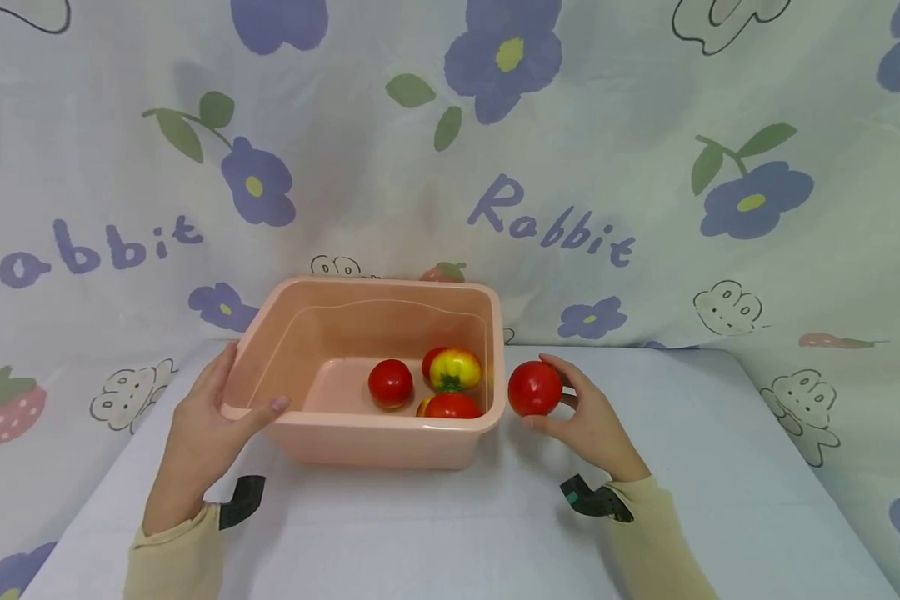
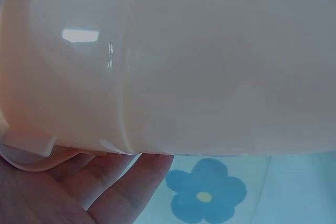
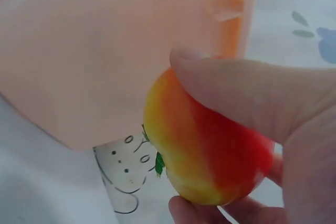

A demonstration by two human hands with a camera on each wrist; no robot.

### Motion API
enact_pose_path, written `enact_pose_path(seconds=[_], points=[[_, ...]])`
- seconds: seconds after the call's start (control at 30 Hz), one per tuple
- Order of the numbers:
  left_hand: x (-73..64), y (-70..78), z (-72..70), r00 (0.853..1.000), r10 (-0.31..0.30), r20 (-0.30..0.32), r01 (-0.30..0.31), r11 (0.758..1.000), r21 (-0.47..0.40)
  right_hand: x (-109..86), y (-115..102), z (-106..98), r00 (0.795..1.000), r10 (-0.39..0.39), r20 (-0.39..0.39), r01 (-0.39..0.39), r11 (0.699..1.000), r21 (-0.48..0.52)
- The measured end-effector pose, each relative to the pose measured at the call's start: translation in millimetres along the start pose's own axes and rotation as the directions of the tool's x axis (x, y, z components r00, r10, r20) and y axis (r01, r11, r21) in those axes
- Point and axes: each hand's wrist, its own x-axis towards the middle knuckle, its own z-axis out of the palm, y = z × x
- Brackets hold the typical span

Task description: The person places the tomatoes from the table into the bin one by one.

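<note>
A pink plastic basin point(image 1: 375, 442) stands on the white table, with my left hand point(image 1: 208, 425) at its near left corner. The left thumb lies over the rim while the other fingers hold the outside, as the left wrist view shows the fingers point(image 2: 131, 187) against the basin wall. Just beyond the basin's right side, my right hand point(image 1: 588, 417) grips a tomato point(image 1: 535, 388) between thumb and fingers. In the right wrist view that tomato point(image 3: 210, 150) is red and yellow with green leaf tips. Inside the basin lie a red tomato point(image 1: 390, 383) and, to the right, several red and yellow ones point(image 1: 456, 369).
Behind the table point(image 1: 720, 467) hangs a white cloth point(image 1: 630, 75) printed with flowers, rabbits and lettering. The basin's right wall stands between the held tomato and the tomatoes inside. Both wrists carry small black mounts point(image 1: 242, 502).
</note>
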Motion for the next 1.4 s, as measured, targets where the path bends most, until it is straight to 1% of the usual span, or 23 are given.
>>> enact_pose_path(seconds=[0.17, 0.33, 0.5, 0.6, 0.8, 1.03, 1.3, 1.4], points=[[2.1, -0.3, 0.8, 1.000, -0.001, 0.006, 0.001, 1.000, -0.008, -1.5, -6.5, -4.7, 0.999, 0.017, -0.051, -0.018, 1.000, -0.015], [3.1, 0.4, 0.9, 1.000, -0.005, 0.008, 0.005, 1.000, -0.011, -2.5, -11.4, -8.8, 0.995, 0.009, -0.100, -0.010, 1.000, -0.013], [2.9, 0.6, 0.9, 1.000, -0.001, 0.003, 0.001, 1.000, -0.005, -3.9, -17.9, -13.1, 0.993, -0.017, -0.113, 0.013, 0.999, -0.035], [2.6, 0.2, 1.6, 1.000, 0.002, 0.004, -0.002, 1.000, -0.006, -5.6, -24.1, -16.4, 0.990, -0.040, -0.135, 0.034, 0.998, -0.043], [1.8, -0.4, 1.7, 1.000, 0.004, -0.003, -0.004, 1.000, 0.000, -5.6, -37.8, -19.2, 0.981, -0.072, -0.180, 0.069, 0.997, -0.022], [0.9, -2.7, 0.2, 1.000, 0.005, -0.001, -0.005, 1.000, 0.003, -3.0, -53.3, -16.0, 0.977, -0.109, -0.182, 0.111, 0.994, 0.003], [-0.1, -1.9, 1.5, 1.000, 0.002, -0.002, -0.002, 1.000, -0.008, 0.1, -67.2, -4.1, 0.979, -0.118, -0.167, 0.121, 0.993, 0.012], [0.0, -2.4, 1.7, 1.000, 0.008, -0.005, -0.008, 1.000, -0.010, 1.5, -72.6, 1.2, 0.976, -0.141, -0.164, 0.146, 0.989, 0.014]])
